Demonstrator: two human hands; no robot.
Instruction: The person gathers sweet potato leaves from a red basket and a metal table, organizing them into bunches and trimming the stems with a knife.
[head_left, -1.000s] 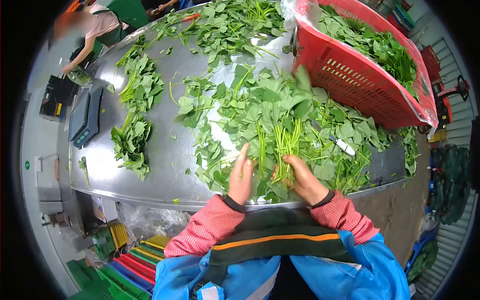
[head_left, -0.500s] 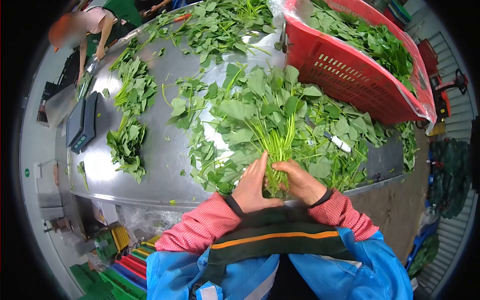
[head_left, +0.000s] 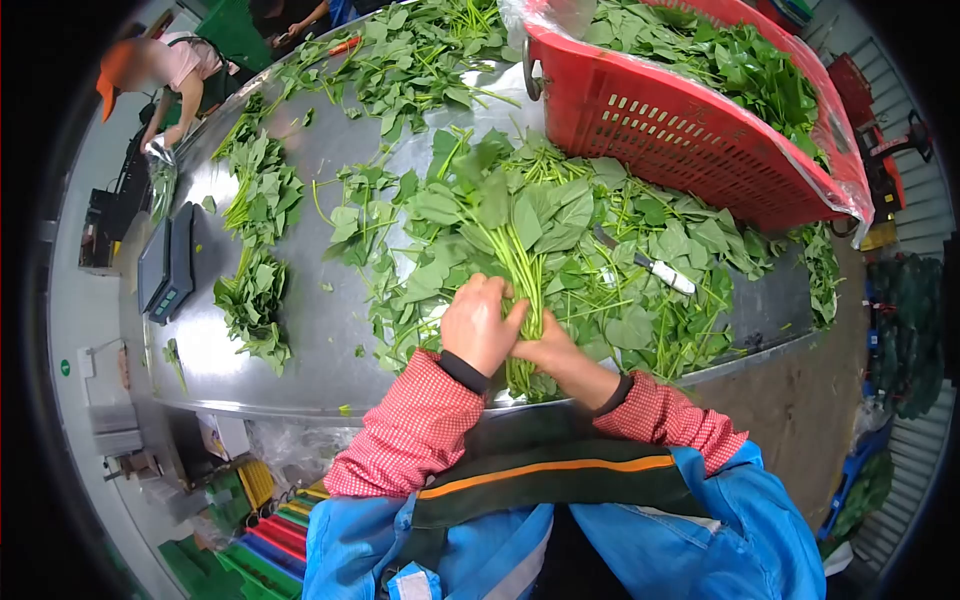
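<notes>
A bunch of leafy green stems (head_left: 518,262) stands tilted just above the table's near edge, its leaves pointing away from me. My left hand (head_left: 476,322) is closed round the left side of the stems. Lower down, my right hand (head_left: 552,350) grips the same bunch from the right, its fingers partly hidden behind the stems. The cut ends poke out below both hands. Loose greens (head_left: 640,325) lie around the bunch, and a knife with a white handle (head_left: 672,277) rests on them to the right.
A red plastic crate (head_left: 680,130) lined with clear film holds more greens at the back right. Bundled greens (head_left: 262,185) line the left of the metal table (head_left: 325,360), beside a digital scale (head_left: 168,265). Another person (head_left: 190,75) works at the far left.
Both hands and the bunch have shifted slightly left and away from me. My left fingers, earlier stretched flat along the stems, are now curled round them. The other person's arms have moved.
</notes>
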